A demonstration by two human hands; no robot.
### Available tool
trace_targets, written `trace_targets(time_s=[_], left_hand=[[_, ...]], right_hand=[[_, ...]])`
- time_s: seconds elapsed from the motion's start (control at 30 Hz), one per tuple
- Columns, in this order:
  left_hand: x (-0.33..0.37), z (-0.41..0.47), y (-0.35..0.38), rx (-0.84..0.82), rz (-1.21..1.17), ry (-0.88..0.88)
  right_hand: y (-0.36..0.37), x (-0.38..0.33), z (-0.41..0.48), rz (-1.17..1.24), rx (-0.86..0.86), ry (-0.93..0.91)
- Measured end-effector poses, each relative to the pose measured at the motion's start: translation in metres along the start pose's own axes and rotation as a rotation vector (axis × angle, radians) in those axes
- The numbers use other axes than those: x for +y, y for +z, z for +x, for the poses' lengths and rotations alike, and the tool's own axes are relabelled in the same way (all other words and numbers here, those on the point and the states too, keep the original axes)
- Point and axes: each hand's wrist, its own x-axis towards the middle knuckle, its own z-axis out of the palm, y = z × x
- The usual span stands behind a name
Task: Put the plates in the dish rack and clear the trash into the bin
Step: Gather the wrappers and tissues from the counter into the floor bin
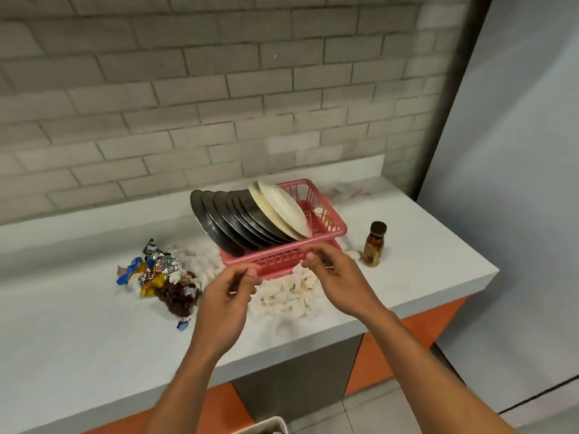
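Observation:
A pink dish rack (336, 228) stands on the white counter (78, 333). Several dark plates (230, 220) and two cream plates (283, 209) lean upright in it. Crumpled foil and coloured wrappers (159, 277) lie left of the rack. White scraps of trash (288, 296) are strewn in front of it and around it. My left hand (227, 296) hovers just before the rack's front wall, fingers curled, holding nothing I can see. My right hand (332, 270) is beside it, fingertips pinched close to the rack's front rim. A pale bin rim (266, 426) shows at the bottom edge.
A small brown-capped jar (374, 244) stands right of the rack near the counter's right end. A grey brick wall backs the counter. A large pale panel rises on the right. More scraps (344, 192) lie behind the rack. Orange cabinet fronts sit below.

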Motion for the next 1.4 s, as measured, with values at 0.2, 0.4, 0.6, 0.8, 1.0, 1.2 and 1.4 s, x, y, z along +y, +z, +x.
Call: trace_targets(time_s=[0.2, 0.4, 0.6, 0.8, 1.0, 1.2, 1.4], left_hand=[[0.024, 0.080, 0.022, -0.105, 0.027, 0.073], [0.040, 0.142, 0.075, -0.274, 0.167, 0.133], [0.039, 0.224, 0.149, -0.326, 0.205, 0.098], [0.032, 0.281, 0.247, -0.351, 0.203, -0.178], [0.009, 0.327, 0.318, -0.325, 0.127, -0.500], [-0.017, 0.344, 0.348, -0.207, 0.088, -0.747], [-0.050, 0.343, 0.360, -0.080, -0.031, -0.891]], right_hand=[[-0.070, -0.009, 0.050, -0.055, 0.150, -0.025], [-0.139, 0.018, 0.107, -0.158, 0.238, 0.036], [-0.204, 0.077, 0.190, -0.285, 0.121, 0.099], [-0.249, 0.142, 0.274, -0.276, 0.044, 0.229], [-0.248, 0.184, 0.352, -0.418, -0.080, 0.295], [-0.223, 0.201, 0.415, -0.597, -0.179, 0.205], [-0.186, 0.216, 0.451, -0.699, -0.369, 0.164]])
